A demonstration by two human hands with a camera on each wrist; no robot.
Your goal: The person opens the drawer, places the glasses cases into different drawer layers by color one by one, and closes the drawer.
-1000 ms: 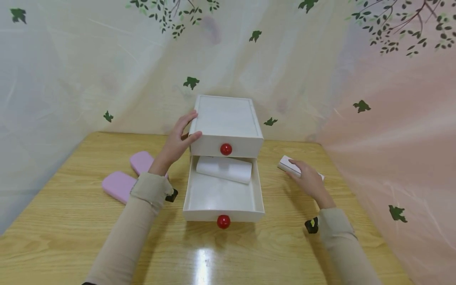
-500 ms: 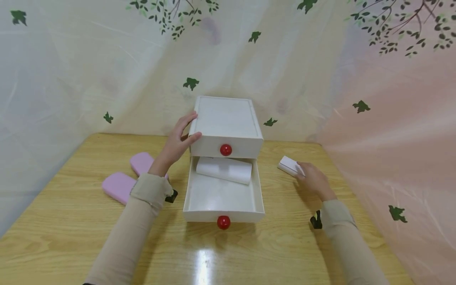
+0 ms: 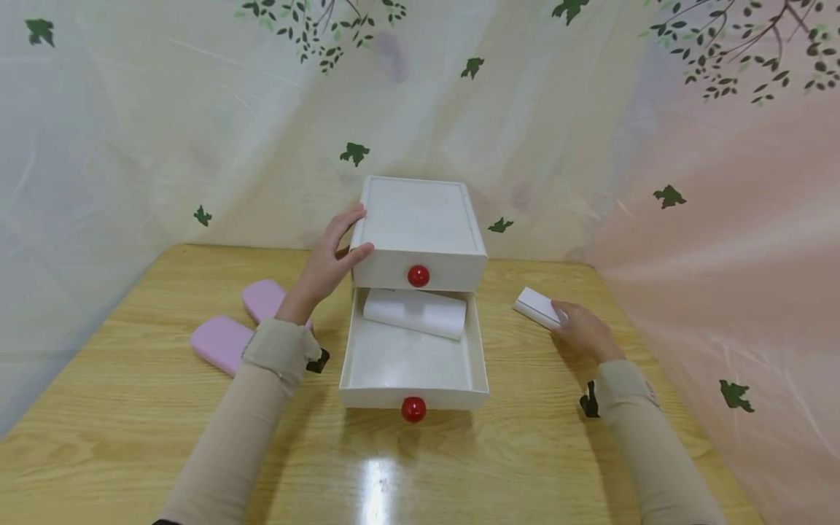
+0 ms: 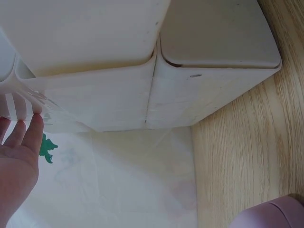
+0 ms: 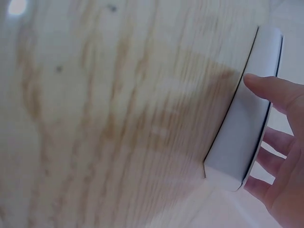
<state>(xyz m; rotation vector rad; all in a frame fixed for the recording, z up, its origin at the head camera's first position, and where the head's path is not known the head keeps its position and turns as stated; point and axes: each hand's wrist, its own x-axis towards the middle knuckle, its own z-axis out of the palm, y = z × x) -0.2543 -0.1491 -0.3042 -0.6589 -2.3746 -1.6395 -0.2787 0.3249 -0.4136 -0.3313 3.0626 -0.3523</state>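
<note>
A white two-drawer cabinet (image 3: 420, 215) stands on the table, its lower drawer (image 3: 410, 364) pulled out and its upper one closed. My left hand (image 3: 324, 266) rests on the cabinet's top left edge with fingers spread; in the left wrist view its fingertips touch the white side wall (image 4: 95, 104). Inside the lower drawer lies a white roll (image 3: 415, 313), partly under the upper drawer. To the right, my right hand (image 3: 582, 332) holds a slim white box (image 3: 538, 306) with dark seams. The right wrist view shows the thumb on one face and the fingers behind the box.
Two pink rounded objects (image 3: 219, 343) lie left of the cabinet, partly hidden by my left arm. Red round knobs (image 3: 413, 409) stick out from the drawer fronts. A patterned curtain (image 3: 262, 131) hangs behind the wooden table (image 3: 459, 467).
My right hand has shifted right along the white box, uncovering more of its left part. The box itself stays in about the same place. My left hand and the drawers have not moved.
</note>
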